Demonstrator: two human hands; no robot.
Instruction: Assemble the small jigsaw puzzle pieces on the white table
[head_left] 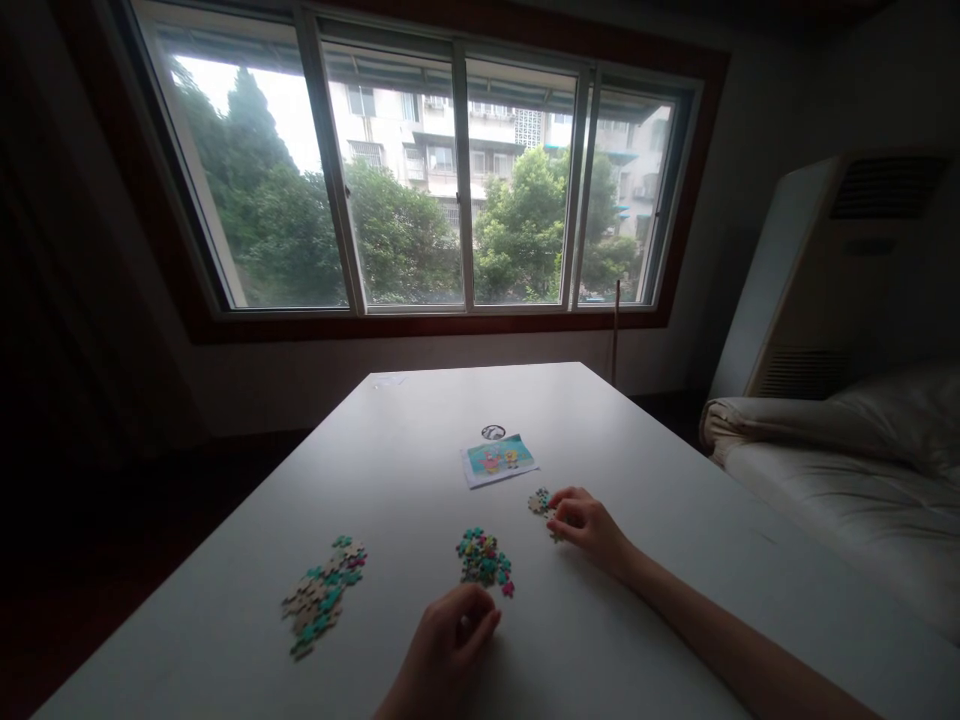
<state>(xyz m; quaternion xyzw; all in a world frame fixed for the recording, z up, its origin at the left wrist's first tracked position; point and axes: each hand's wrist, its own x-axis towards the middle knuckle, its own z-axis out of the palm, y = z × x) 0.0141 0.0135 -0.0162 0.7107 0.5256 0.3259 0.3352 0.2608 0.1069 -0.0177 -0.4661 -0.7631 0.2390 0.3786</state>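
Observation:
Three groups of jigsaw puzzle pieces lie on the white table (pixel 420 450). My right hand (pixel 589 528) is over the small right-hand group (pixel 538 502), which is mostly beige side up. Its thumb and fingers pinch together on a puzzle piece (pixel 556 536) at the table surface, partly covered by the fingertips. Just in front of the colourful middle pile (pixel 481 557) rests my left hand (pixel 454 632), its fingers curled in; whether they hold a piece is hidden. A larger loose pile (pixel 322 597), teal and beige, spreads out at the left.
Beyond the pieces lies a paper with a colourful cartoon picture (pixel 501 458). Behind it is a round black-and-white item (pixel 493 432), and a clear sheet (pixel 388 381) lies at the far left corner. A pale sofa (pixel 832 490) stands along the right side.

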